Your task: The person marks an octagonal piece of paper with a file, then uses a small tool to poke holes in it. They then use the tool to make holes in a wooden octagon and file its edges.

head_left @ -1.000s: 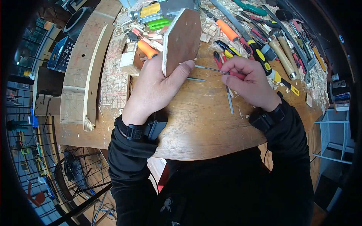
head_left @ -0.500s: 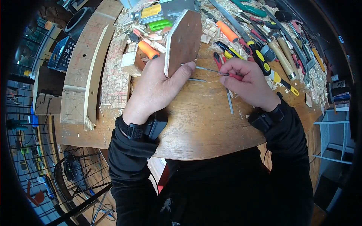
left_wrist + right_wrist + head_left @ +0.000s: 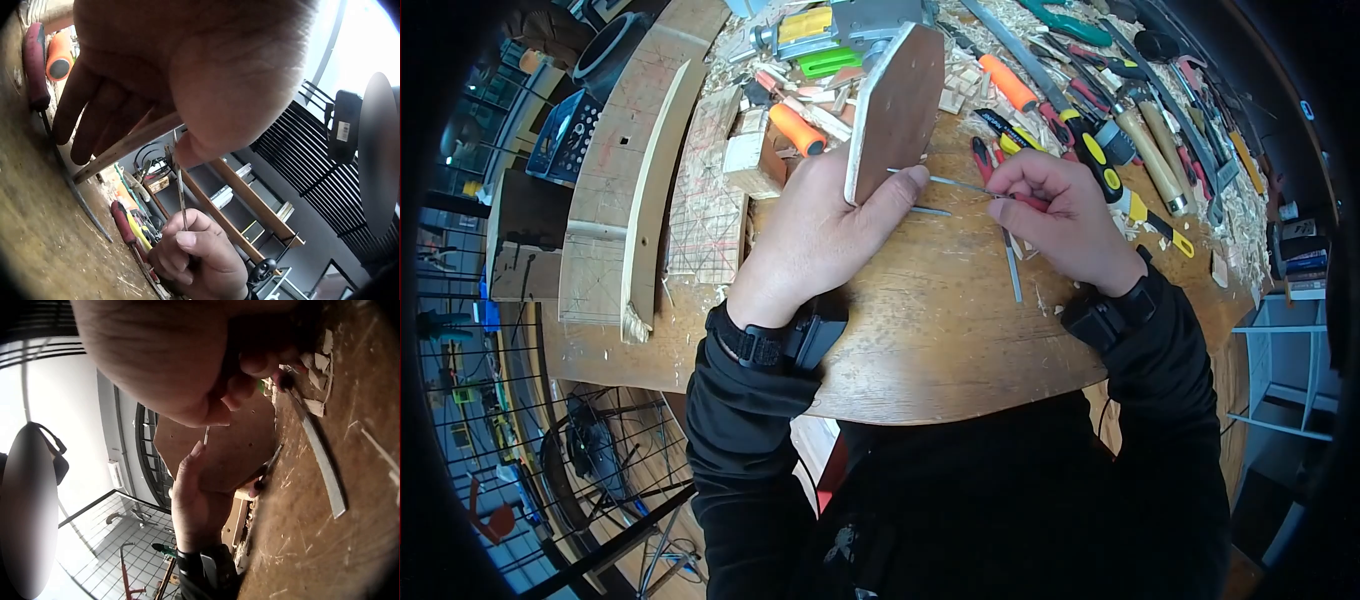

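A flat, many-sided wooden board (image 3: 897, 115) stands on edge in the head view, gripped by my left hand (image 3: 825, 225) between thumb and fingers. My right hand (image 3: 1065, 215) pinches the red handle of a thin file (image 3: 952, 183). The file's metal shaft reaches left to my left thumb, beside the board's lower part; its tip lies behind the thumb and board. In the right wrist view the board (image 3: 240, 447) shows its broad brown face with small holes. Under the hands, two more narrow metal files lie on the table, one (image 3: 1013, 268) pointing toward the body.
Knives, files and chisels crowd the table (image 3: 960, 350) at the back right among wood shavings. A grey vise (image 3: 870, 20) stands at the back. Orange-handled tool (image 3: 797, 130), a wood block (image 3: 752, 165) and long curved wooden pieces (image 3: 655, 190) lie to the left.
The board and my left hand have shifted slightly to the right. My right hand stays nearly in place, still pinching the file.
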The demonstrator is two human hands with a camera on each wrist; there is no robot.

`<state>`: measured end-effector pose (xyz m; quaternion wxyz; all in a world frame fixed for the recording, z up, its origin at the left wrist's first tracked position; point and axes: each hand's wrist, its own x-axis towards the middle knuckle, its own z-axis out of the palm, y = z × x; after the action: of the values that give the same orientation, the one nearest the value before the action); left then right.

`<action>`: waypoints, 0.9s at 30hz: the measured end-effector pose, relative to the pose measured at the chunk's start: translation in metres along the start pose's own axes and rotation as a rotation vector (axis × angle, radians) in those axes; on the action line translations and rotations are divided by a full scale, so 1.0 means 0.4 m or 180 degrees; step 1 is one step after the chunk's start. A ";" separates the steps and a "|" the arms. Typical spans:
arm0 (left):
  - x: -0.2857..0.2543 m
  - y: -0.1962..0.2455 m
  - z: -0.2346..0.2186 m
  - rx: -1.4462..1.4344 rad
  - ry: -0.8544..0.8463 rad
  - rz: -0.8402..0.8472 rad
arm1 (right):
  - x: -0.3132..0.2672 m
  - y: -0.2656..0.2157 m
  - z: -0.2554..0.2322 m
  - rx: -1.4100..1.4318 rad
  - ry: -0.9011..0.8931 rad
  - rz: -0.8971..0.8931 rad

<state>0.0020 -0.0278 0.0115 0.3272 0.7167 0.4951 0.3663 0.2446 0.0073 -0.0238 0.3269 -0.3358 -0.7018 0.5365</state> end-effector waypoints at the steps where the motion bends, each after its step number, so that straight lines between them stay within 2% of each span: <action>1: 0.000 -0.001 0.001 0.0021 -0.0010 0.0047 | 0.000 0.001 0.000 0.0038 0.0021 -0.0001; 8: -0.001 -0.005 0.000 0.0154 -0.0041 0.0041 | 0.001 -0.005 -0.001 -0.0017 0.0004 0.0079; 14: -0.001 -0.008 0.003 0.0179 0.0056 0.0260 | 0.001 -0.005 -0.005 -0.0124 0.0008 0.0054; 27: -0.004 -0.006 0.000 0.0213 -0.0025 0.0178 | 0.002 -0.014 -0.001 -0.0133 0.0078 0.0110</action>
<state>0.0003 -0.0285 0.0091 0.2946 0.7422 0.4856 0.3557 0.2439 0.0071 -0.0182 0.3191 -0.3612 -0.7029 0.5230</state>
